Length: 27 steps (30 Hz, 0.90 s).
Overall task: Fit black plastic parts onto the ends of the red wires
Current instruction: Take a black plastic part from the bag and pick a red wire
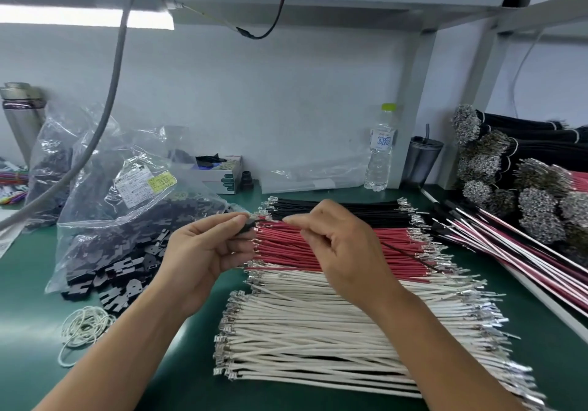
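- Two hands meet above the wire piles: my left hand [203, 248] pinches a black plastic part [246, 230] between thumb and fingers, and my right hand [337, 248] has thumb and forefinger pressed together on a thin dark wire [410, 256].
- That wire's long axis runs from its pinched end, near the part, down toward 4 o'clock, trailing across the red wires [286, 245] to a metal terminal at the far end.
- From the right pinch the part lies at 9 o'clock, just beside it; I judge the coming move to be a short push along that line, wire tip into the part's opening.
- I cannot tell whether the tip already touches the part; the fingertips hide the joint.
- Red wires lie flat on the green mat [25, 283], directly under both hands, long axis 9 to 3 o'clock, between black wires [334, 208] at 12 o'clock and white wires [318, 331] at 6.
- Spare black parts sit in an open clear bag [95, 219] at 9 o'clock, nearer my left hand.
- The held wire looks dark, not red, so I would check colour first.
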Each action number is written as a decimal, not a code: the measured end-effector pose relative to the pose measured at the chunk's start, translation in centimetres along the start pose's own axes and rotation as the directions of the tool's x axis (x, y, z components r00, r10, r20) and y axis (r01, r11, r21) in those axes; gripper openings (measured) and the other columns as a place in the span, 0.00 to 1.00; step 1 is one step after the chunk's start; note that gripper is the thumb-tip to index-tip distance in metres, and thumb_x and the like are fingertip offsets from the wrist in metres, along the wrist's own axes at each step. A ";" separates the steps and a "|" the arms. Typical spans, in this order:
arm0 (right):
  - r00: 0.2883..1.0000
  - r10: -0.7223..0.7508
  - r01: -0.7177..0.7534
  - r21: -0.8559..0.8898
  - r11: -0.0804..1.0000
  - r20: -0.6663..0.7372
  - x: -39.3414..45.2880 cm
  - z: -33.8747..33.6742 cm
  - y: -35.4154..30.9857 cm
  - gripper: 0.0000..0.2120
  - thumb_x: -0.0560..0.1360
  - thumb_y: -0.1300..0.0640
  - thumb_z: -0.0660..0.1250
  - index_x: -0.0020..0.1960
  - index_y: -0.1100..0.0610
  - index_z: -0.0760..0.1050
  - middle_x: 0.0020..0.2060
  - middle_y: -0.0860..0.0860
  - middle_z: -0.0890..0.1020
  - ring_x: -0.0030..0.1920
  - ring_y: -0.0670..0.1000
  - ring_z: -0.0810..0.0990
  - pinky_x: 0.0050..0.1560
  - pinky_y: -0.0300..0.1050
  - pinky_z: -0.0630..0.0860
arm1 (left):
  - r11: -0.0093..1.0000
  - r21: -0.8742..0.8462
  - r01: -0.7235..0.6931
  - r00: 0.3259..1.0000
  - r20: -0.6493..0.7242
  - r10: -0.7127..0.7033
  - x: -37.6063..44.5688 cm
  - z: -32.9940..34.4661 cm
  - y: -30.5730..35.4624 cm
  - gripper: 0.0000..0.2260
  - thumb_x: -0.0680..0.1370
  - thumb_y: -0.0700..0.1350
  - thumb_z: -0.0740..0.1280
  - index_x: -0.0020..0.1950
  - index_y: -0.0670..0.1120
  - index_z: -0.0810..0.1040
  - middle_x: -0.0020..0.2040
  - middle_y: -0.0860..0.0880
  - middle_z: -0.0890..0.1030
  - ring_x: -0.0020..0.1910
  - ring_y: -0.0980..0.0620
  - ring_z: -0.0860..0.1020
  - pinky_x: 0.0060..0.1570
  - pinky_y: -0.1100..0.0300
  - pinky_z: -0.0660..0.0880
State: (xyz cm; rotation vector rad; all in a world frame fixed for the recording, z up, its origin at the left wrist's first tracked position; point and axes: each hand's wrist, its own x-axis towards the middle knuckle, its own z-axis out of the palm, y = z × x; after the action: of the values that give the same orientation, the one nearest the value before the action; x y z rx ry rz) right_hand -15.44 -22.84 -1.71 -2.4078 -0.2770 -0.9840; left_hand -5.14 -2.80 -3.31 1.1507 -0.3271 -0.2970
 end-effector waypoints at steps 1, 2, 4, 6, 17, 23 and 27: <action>1.000 0.010 -0.010 0.002 1.000 -0.024 0.0 -0.2 0.2 0.12 0.80 0.59 0.67 0.60 0.48 0.83 0.41 0.41 0.75 0.39 0.45 0.75 0.39 0.44 0.76 | 1.000 -0.011 0.008 1.000 0.002 -0.008 0.0 -0.2 0.1 0.11 0.71 0.42 0.74 0.51 0.38 0.87 0.42 0.39 0.86 0.33 0.49 0.84 0.36 0.58 0.84; 0.999 0.023 -0.023 0.003 1.000 -0.039 0.0 -0.3 0.3 0.11 0.80 0.58 0.68 0.59 0.47 0.84 0.40 0.41 0.75 0.39 0.46 0.76 0.39 0.44 0.76 | 1.000 -0.018 0.016 1.000 0.015 -0.016 0.0 -0.3 0.2 0.11 0.72 0.42 0.73 0.51 0.39 0.88 0.42 0.39 0.86 0.33 0.49 0.84 0.35 0.58 0.84; 0.997 0.044 -0.044 0.002 0.999 -0.058 -0.1 -0.3 0.3 0.08 0.78 0.55 0.70 0.55 0.46 0.85 0.40 0.41 0.76 0.39 0.47 0.77 0.39 0.46 0.77 | 0.999 -0.020 0.030 0.998 0.060 -0.029 -0.2 -0.2 0.2 0.10 0.72 0.41 0.73 0.50 0.39 0.88 0.42 0.39 0.86 0.33 0.49 0.84 0.34 0.58 0.83; 0.997 0.046 -0.046 -0.007 0.999 -0.069 -0.1 0.0 0.1 0.06 0.78 0.53 0.71 0.53 0.46 0.85 0.39 0.41 0.76 0.39 0.46 0.77 0.38 0.45 0.76 | 0.999 -0.018 0.044 0.994 0.100 -0.042 -0.3 0.1 0.2 0.10 0.72 0.41 0.73 0.50 0.38 0.88 0.42 0.38 0.86 0.33 0.49 0.84 0.34 0.59 0.83; 0.996 -0.004 -0.002 -0.066 0.998 -0.094 -0.2 0.5 -0.4 0.04 0.77 0.55 0.72 0.50 0.49 0.85 0.41 0.42 0.77 0.40 0.42 0.76 0.38 0.36 0.72 | 0.996 -0.036 0.076 0.981 0.180 -0.068 -0.6 0.4 0.2 0.11 0.73 0.41 0.72 0.51 0.37 0.87 0.42 0.38 0.86 0.32 0.49 0.83 0.33 0.59 0.83; 0.969 -0.214 0.181 -0.234 0.955 -0.124 -0.2 0.1 -0.6 0.04 0.77 0.59 0.73 0.51 0.54 0.86 0.39 0.47 0.77 0.40 0.47 0.74 0.35 0.44 0.74 | 0.992 -0.001 0.125 0.971 0.207 -0.122 -0.5 0.1 0.3 0.13 0.71 0.44 0.74 0.51 0.37 0.87 0.40 0.40 0.84 0.31 0.49 0.82 0.34 0.59 0.83; 0.959 -0.220 0.172 -0.251 0.953 -0.180 -0.4 0.4 -0.7 0.04 0.77 0.61 0.73 0.50 0.55 0.86 0.38 0.47 0.77 0.38 0.47 0.75 0.33 0.46 0.75 | 0.988 -0.018 0.157 0.964 0.221 -0.149 -0.5 0.1 0.3 0.12 0.72 0.43 0.74 0.50 0.38 0.87 0.39 0.40 0.84 0.32 0.50 0.82 0.35 0.59 0.84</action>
State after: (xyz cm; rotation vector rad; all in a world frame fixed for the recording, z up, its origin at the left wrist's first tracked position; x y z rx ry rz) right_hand -15.70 -22.01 -1.94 -2.4943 -0.3482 -1.4181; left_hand -5.58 -2.58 -3.05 1.1126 -0.4263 -0.5664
